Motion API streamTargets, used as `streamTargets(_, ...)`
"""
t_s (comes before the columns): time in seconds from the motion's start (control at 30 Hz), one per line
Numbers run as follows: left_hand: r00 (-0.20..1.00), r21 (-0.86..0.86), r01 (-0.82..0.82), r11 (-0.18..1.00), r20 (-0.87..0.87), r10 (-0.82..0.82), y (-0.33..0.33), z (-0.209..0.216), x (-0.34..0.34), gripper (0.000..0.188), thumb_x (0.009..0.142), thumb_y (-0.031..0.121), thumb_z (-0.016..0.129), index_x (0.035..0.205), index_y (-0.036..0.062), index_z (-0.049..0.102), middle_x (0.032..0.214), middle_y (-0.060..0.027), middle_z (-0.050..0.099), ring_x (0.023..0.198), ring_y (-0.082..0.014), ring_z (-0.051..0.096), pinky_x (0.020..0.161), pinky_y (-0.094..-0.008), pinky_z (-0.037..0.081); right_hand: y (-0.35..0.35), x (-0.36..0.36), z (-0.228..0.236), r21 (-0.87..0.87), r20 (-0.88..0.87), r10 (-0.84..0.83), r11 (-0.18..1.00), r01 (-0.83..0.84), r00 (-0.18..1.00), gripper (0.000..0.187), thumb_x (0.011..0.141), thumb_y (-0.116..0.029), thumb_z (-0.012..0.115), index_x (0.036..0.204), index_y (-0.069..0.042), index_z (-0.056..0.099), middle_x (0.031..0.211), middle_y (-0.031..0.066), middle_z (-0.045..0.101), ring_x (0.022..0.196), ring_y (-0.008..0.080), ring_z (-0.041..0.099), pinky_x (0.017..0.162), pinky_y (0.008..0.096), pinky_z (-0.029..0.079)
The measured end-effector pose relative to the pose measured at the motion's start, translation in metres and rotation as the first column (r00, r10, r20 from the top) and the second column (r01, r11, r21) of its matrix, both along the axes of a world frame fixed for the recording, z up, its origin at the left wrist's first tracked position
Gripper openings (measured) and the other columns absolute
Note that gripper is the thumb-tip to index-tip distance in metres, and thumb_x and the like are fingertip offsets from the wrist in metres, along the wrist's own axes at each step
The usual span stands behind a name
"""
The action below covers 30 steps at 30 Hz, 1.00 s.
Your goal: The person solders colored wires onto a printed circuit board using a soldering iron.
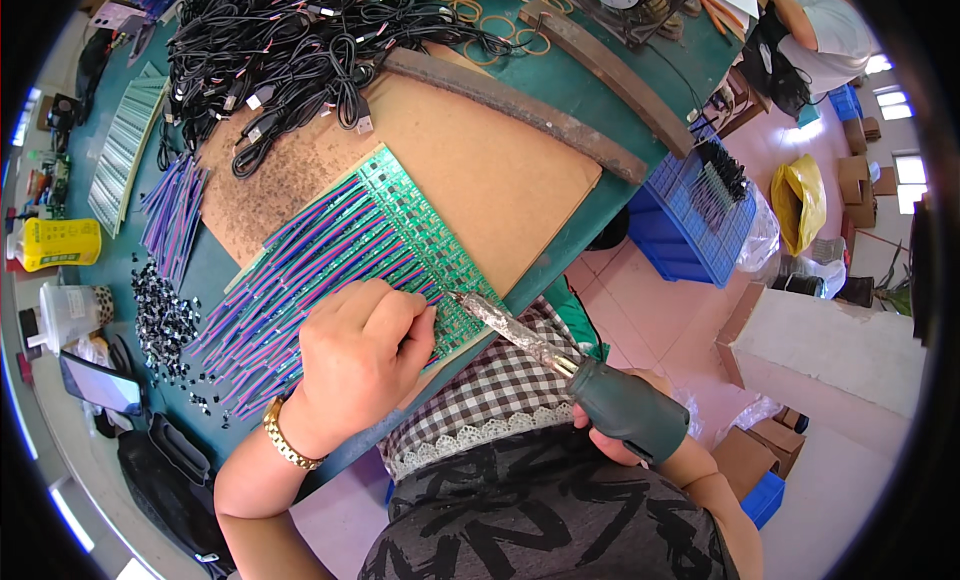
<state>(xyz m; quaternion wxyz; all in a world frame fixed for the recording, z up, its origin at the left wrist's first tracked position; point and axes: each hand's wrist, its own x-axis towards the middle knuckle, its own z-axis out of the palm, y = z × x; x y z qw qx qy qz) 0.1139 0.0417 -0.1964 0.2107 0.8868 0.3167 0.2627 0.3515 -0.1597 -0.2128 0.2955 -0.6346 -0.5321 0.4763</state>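
A green panel of small circuit boards (425,215) lies at a slant near the table's edge, with rows of thin purple, blue and red wires (290,270) stretching left from it. Over the near part of the panel, my left hand (355,345) is closed with thumb and forefinger together; what they pinch is hidden. My right hand (606,442) is wrapped round the dark green handle of a soldering iron (635,412). Its silvery, worn barrel points up and left, and the tip is at the panel's wired strip, just right of my left fingers.
Brown board (520,170) lies under the panel. Two rusty metal bars (520,110) and a heap of black cables (270,60) lie beyond. At left are loose wires (172,215), small black parts (165,315) and a yellow bottle (62,243). A blue crate (690,230) stands right.
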Motion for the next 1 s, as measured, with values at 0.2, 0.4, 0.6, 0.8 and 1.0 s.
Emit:
streamTargets(0.2, 1.0, 0.016, -0.002, 1.0, -0.016, 0.003, 0.0, 0.0, 0.001, 0.017, 0.071, -0.005, 0.073, 0.079, 0.0036, 0.061, 0.064, -0.006, 0.054, 0.052, -0.0201, 0.054, 0.046, -0.0322, 0.042, 0.007, 0.001, 0.008, -0.031, -0.02, -0.001, 1.0, 0.0, 1.0, 0.018, 0.086, -0.014, 0.068, 0.087, 0.003, 0.065, 0.078, 0.01, 0.067, 0.071, 0.0174, 0.065, 0.066, 0.0301, 0.054)
streamTargets(0.4, 1.0, 0.023, 0.005, 1.0, -0.02, -0.004, 0.001, 0.002, 0.0, 0.017, 0.071, -0.005, 0.073, 0.079, 0.0034, 0.061, 0.064, -0.0063, 0.054, 0.052, -0.0203, 0.054, 0.046, -0.0321, 0.042, 0.012, 0.002, 0.016, -0.138, -0.1, -0.046, 0.99, 0.032, 0.994, 0.006, 0.077, -0.004, 0.063, 0.083, -0.002, 0.064, 0.076, 0.0074, 0.066, 0.071, 0.0169, 0.065, 0.066, 0.0304, 0.054)
streamTargets(0.6, 1.0, 0.009, -0.001, 1.0, -0.029, 0.001, 0.0, 0.001, 0.0, 0.016, 0.071, -0.005, 0.073, 0.078, 0.0033, 0.061, 0.064, -0.0066, 0.054, 0.052, -0.0204, 0.054, 0.046, -0.0319, 0.042, 0.014, 0.002, 0.019, 0.042, 0.181, 0.181, 0.981, -0.191, 0.967, 0.01, 0.077, -0.007, 0.062, 0.086, -0.002, 0.065, 0.074, 0.0065, 0.066, 0.068, 0.0161, 0.065, 0.064, 0.0296, 0.053)
streamTargets(0.8, 1.0, 0.028, 0.011, 1.0, -0.014, -0.01, 0.0, 0.0, 0.001, 0.016, 0.071, -0.004, 0.073, 0.078, 0.004, 0.061, 0.062, -0.0058, 0.054, 0.052, -0.0197, 0.055, 0.046, -0.0318, 0.042, 0.003, -0.001, 0.008, -0.059, 0.091, 0.013, 0.998, -0.007, 0.996, 0.011, 0.079, -0.008, 0.063, 0.087, -0.003, 0.067, 0.076, 0.0064, 0.068, 0.067, 0.0148, 0.065, 0.062, 0.0284, 0.053)
streamTargets(1.0, 1.0, 0.005, 0.004, 1.0, -0.031, -0.004, -0.001, 0.0, 0.002, 0.016, 0.071, -0.004, 0.073, 0.078, 0.0038, 0.061, 0.064, -0.0059, 0.055, 0.051, -0.0193, 0.055, 0.046, -0.0317, 0.042, 0.011, -0.001, 0.017, -0.175, 0.051, -0.052, 0.983, 0.06, 0.997, 0.019, 0.079, -0.019, 0.064, 0.09, -0.004, 0.065, 0.074, 0.0058, 0.067, 0.066, 0.0153, 0.065, 0.061, 0.0265, 0.052)
